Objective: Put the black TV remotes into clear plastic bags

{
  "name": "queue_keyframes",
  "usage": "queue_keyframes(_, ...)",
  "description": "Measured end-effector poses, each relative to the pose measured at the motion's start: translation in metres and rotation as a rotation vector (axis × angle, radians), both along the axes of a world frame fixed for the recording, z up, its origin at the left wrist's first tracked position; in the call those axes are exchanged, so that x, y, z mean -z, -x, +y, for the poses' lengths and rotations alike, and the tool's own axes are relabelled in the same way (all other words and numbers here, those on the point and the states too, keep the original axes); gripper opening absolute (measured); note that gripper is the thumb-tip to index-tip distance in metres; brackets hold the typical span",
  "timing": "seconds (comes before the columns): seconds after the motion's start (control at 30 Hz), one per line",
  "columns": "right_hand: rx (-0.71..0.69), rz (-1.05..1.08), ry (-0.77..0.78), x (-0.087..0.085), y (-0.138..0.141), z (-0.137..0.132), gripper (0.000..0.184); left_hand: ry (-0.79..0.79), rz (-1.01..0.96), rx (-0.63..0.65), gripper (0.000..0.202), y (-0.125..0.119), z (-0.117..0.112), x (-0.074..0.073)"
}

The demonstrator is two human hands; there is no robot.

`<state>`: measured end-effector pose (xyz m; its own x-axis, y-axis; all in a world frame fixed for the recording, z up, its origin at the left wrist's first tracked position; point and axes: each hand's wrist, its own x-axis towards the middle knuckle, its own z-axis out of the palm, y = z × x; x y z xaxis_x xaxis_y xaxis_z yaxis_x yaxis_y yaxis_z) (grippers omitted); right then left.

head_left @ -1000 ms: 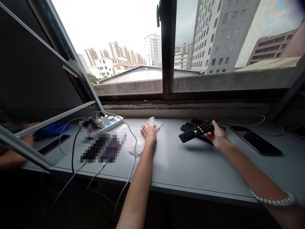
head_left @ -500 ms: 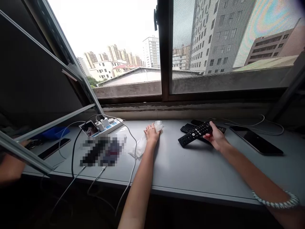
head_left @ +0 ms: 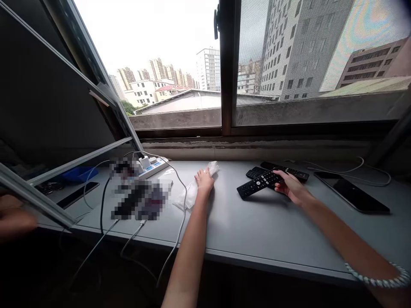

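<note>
- The left hand lies on a clear plastic bag at about 11 o'clock on the tabletop. The fingers rest together on the bag's far end. I cannot tell whether they pinch the film or only press it flat; either way the weight probably pins the light bag in place.
- The right hand is at 1 o'clock, its fingers clamped on the near end of a black remote. The thumb is on top, and the buttons face up, likely so that they can be read.
- The remote points toward 9 o'clock, low over the tabletop with a shadow beneath it. Its gripped end lies against two more remotes at 12 o'clock of it.
- A dark phone lies flat at 3 o'clock of the right hand, near a thin cable.
- A power strip sits at 10 o'clock of the left hand, close to the window, with white cables trailing over the tabletop's near edge.
- Another person's hand shows at the far 9 o'clock edge, well apart.
</note>
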<state>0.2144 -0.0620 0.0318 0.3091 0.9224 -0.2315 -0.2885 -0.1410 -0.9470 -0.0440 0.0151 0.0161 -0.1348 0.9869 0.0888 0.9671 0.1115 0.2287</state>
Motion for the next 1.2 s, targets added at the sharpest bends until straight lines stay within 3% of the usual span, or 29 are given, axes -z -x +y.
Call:
queue_keyframes(0.3, -0.098, -0.087, 0.034, 0.001, 0.003, -0.001, 0.005, -0.163, -0.035, -0.245, 0.048, 0.019, 0.005, -0.002)
queue_keyframes(0.6, -0.366, -0.341, -0.031, 0.008, 0.004, -0.001, 0.046, -0.273, -0.087, -0.375, 0.041, 0.019, 0.005, -0.001)
queue_keyframes(0.8, -0.450, -0.450, -0.032, 0.012, 0.003, 0.001, 0.051, -0.499, -0.071, -0.332, 0.048, 0.013, 0.000, -0.013)
queue_keyframes(0.97, -0.439, -0.447, -0.039, 0.015, 0.002, 0.003, 0.049, -0.336, -0.053, -0.305, 0.043, 0.011, -0.001, -0.006)
queue_keyframes(1.03, -0.424, -0.432, -0.051, 0.015, 0.003, 0.003, 0.047, -0.359, -0.057, -0.295, 0.043, 0.009, -0.003, -0.007)
queue_keyframes(1.13, -0.400, -0.429, -0.062, 0.015, 0.003, 0.002, 0.046, -0.519, -0.057, -0.207, 0.046, 0.001, -0.010, -0.015)
queue_keyframes(1.2, -0.391, -0.445, -0.059, 0.015, 0.004, 0.003, 0.045, -0.573, -0.052, -0.067, 0.049, -0.010, -0.016, -0.020)
